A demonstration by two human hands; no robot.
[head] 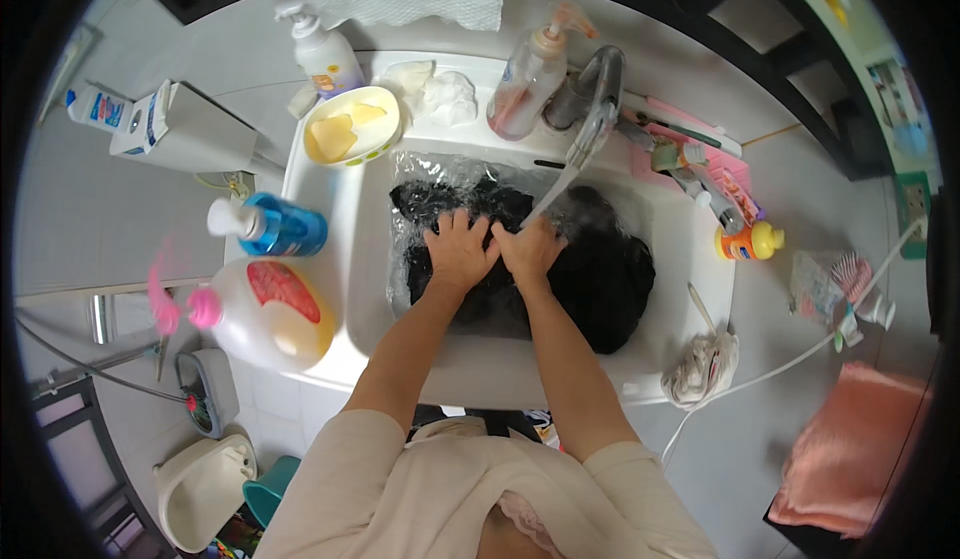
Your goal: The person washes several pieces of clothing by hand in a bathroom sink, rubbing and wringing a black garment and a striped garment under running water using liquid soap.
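A dark, soaked garment or cloth (604,281) lies in the water of a white washbasin (450,352). My left hand (459,251) presses palm down on its left part, fingers spread. Close beside it, my right hand (529,251) rests on the same dark fabric, thumb toward the left hand; splashing water blurs its fingertips. From a chrome faucet (596,123), a stream of water (551,195) runs down onto or just beside my right hand. Part of the fabric is under the surface, and its full shape is hidden.
A soap dish (375,150), a clear pump bottle (525,90) and a pink tray (731,165) line the basin's back rim. On the left stand a blue pump bottle (289,225) and a large detergent bottle (277,315). A bundled cloth (701,371) sits at the right front corner.
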